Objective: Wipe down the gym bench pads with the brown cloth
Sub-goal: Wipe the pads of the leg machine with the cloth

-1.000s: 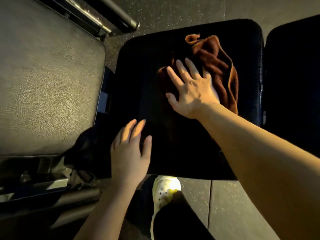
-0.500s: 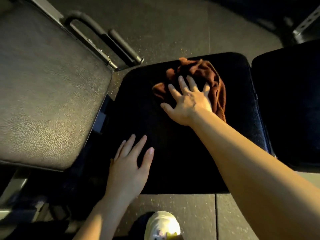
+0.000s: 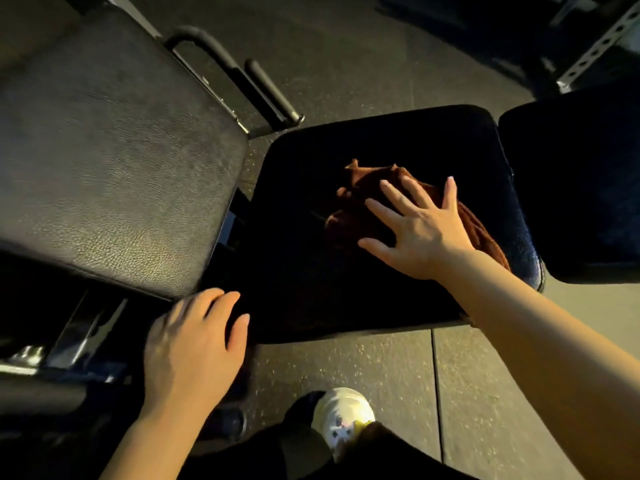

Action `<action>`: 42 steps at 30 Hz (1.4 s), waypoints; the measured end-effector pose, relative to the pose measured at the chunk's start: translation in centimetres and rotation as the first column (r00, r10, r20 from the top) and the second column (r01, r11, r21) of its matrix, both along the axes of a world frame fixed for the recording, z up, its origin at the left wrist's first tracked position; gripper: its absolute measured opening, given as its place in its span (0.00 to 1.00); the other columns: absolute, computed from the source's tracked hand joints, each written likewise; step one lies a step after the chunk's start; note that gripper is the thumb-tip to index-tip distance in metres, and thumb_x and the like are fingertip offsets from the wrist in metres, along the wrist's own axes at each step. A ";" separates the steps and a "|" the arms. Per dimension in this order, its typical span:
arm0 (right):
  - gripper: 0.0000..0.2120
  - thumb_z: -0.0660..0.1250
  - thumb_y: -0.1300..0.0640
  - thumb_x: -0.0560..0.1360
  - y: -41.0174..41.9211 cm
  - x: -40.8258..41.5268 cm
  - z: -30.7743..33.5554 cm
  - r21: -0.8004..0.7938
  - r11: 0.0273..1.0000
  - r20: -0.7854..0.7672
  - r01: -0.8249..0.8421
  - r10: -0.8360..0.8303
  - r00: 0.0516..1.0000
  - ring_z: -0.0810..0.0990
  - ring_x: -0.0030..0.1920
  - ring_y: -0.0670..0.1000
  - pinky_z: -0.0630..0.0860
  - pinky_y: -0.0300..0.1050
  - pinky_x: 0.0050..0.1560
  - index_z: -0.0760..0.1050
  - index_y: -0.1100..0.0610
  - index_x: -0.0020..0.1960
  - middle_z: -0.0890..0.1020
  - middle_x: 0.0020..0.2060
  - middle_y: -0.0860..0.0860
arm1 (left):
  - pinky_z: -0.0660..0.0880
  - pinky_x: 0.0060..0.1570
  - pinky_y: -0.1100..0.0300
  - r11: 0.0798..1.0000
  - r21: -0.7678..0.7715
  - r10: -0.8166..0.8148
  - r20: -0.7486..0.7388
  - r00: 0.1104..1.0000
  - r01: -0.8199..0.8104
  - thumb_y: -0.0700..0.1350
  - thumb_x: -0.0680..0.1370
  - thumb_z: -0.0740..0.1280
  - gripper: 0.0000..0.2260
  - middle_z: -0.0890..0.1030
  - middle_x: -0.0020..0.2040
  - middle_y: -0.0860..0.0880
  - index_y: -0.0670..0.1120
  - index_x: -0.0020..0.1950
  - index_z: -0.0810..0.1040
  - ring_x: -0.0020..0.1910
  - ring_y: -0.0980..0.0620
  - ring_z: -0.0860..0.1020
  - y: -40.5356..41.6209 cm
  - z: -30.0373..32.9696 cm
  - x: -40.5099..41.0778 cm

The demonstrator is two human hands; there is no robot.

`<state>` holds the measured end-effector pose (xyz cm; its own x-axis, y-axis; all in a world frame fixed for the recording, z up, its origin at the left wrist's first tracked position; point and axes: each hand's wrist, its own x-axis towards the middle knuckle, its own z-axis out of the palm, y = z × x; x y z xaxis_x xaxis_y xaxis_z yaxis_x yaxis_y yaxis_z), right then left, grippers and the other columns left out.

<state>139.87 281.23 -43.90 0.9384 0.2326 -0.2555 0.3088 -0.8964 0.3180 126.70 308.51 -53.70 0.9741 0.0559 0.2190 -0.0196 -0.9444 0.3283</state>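
Your right hand [image 3: 420, 233] lies flat with the fingers spread and straight, palm pressing down on the brown cloth [image 3: 367, 202]; nothing is curled round the fabric. The cloth is bunched under and beyond the fingers, with a further fold showing past the wrist on the right side, and it sits on the right half of the dark seat pad [image 3: 311, 202], closer to the pad's right edge than its left. Your left hand [image 3: 192, 351] holds nothing: its fingers are loosely bent and relaxed, positioned at the near left corner of that same pad, though contact with the pad cannot be confirmed because the hand is blurred. To the left, a larger textured pad [image 3: 114, 150] stands just beside the seat pad, separated by a narrow gap. A second dark pad [image 3: 581, 188] adjoins the seat pad on the right. Black handle bars [image 3: 242, 77] show beyond the textured pad. Below, a white shoe [image 3: 341, 415] rests on the speckled floor [image 3: 381, 368].
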 end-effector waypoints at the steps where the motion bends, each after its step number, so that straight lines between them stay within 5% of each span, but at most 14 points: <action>1: 0.34 0.43 0.28 0.77 0.3 0.3 -0.4 -0.051 0.998 -0.029 0.040 -0.042 0.999 0.39 0.80 0.56 0.36 0.74 0.71 0.47 0.39 0.80 0.44 0.81 0.49 | 0.77 0.42 0.44 1.000 0.012 0.028 -0.007 1.000 -0.028 0.52 0.78 0.59 0.19 0.83 0.52 0.43 0.42 0.56 0.84 0.47 0.37 0.82 0.6 -0.2 -0.5; 5: 0.35 0.42 0.28 0.77 2.6 -1.0 -1.8 -0.068 0.998 -0.094 -0.012 0.006 0.996 0.35 0.79 0.57 0.34 0.73 0.71 0.41 0.40 0.80 0.40 0.80 0.50 | 0.77 0.40 0.44 0.996 0.090 0.003 -0.049 0.999 0.001 0.51 0.75 0.59 0.19 0.84 0.48 0.43 0.42 0.53 0.85 0.42 0.37 0.82 1.0 -0.6 -1.6; 9: 0.33 0.42 0.31 0.79 4.8 -4.9 -2.8 0.008 0.993 -0.176 -0.119 0.119 0.977 0.33 0.79 0.55 0.32 0.68 0.74 0.41 0.41 0.80 0.40 0.80 0.49 | 0.78 0.40 0.46 0.991 0.132 -0.013 -0.130 0.991 0.030 0.44 0.74 0.74 0.09 0.84 0.46 0.44 0.42 0.52 0.85 0.39 0.39 0.83 0.9 -0.5 -1.6; 13: 0.31 0.38 0.37 0.77 3.9 -6.2 -2.2 0.066 0.991 -0.158 -0.114 0.123 0.980 0.37 0.80 0.52 0.33 0.60 0.77 0.46 0.40 0.80 0.43 0.80 0.47 | 0.77 0.43 0.44 0.990 0.137 -0.011 -0.183 0.983 0.037 0.46 0.70 0.77 0.13 0.84 0.46 0.44 0.43 0.53 0.85 0.40 0.39 0.83 1.3 -0.7 -1.6; 19: 0.38 0.33 0.37 0.71 -0.8 -7.8 1.1 0.031 0.999 -0.059 0.010 -0.008 0.998 0.39 0.80 0.52 0.34 0.55 0.77 0.50 0.41 0.80 0.44 0.80 0.48 | 0.71 0.57 0.40 0.995 0.099 -0.005 -0.095 0.995 0.015 0.51 0.75 0.62 0.16 0.84 0.47 0.44 0.44 0.52 0.85 0.43 0.39 0.82 1.2 -0.7 -1.8; 26: 0.35 0.28 0.33 0.71 0.9 -8.3 0.3 0.011 0.975 -0.256 -0.220 0.216 0.942 0.30 0.77 0.56 0.32 0.65 0.74 0.40 0.36 0.78 0.37 0.79 0.50 | 0.74 0.53 0.46 0.994 0.020 -0.109 0.156 0.982 0.107 0.47 0.78 0.63 0.13 0.84 0.47 0.46 0.43 0.52 0.85 0.44 0.43 0.82 1.6 0.1 -2.7; 29: 0.40 0.20 0.28 0.67 3.9 -8.1 -1.8 0.015 0.948 -0.296 -0.317 0.307 0.905 0.31 0.78 0.57 0.32 0.68 0.74 0.40 0.34 0.77 0.36 0.79 0.51 | 0.74 0.52 0.46 0.991 0.107 -0.103 0.290 0.951 0.074 0.45 0.79 0.65 0.10 0.84 0.45 0.47 0.43 0.50 0.85 0.43 0.43 0.82 3.8 0.7 -4.9; 32: 0.35 0.30 0.28 0.71 8.0 -7.3 -4.9 -0.025 0.921 -0.327 -0.389 0.360 0.873 0.30 0.77 0.58 0.33 0.71 0.72 0.38 0.33 0.77 0.35 0.79 0.52 | 0.71 0.48 0.46 0.980 0.178 0.038 0.246 0.969 -0.083 0.46 0.80 0.62 0.12 0.83 0.38 0.45 0.44 0.46 0.84 0.38 0.40 0.80 6.7 0.5 -5.9; 35: 0.32 0.44 0.30 0.78 11.3 -7.0 -7.9 -0.078 0.888 -0.313 -0.453 0.409 0.857 0.31 0.77 0.61 0.37 0.74 0.71 0.36 0.36 0.78 0.34 0.79 0.55 | 0.72 0.44 0.48 0.988 0.137 0.051 0.178 0.983 -0.076 0.45 0.78 0.61 0.13 0.77 0.29 0.48 0.46 0.37 0.81 0.30 0.42 0.77 6.7 -0.1 -5.5; 42: 0.39 0.50 0.28 0.77 12.1 -7.0 -8.8 -0.027 0.912 -0.231 -0.409 0.392 0.891 0.34 0.78 0.59 0.33 0.69 0.74 0.39 0.42 0.80 0.38 0.80 0.55 | 0.72 0.47 0.47 0.989 0.025 0.137 0.165 0.977 -0.143 0.47 0.76 0.62 0.12 0.82 0.47 0.47 0.45 0.45 0.84 0.44 0.43 0.80 6.8 -0.6 -5.4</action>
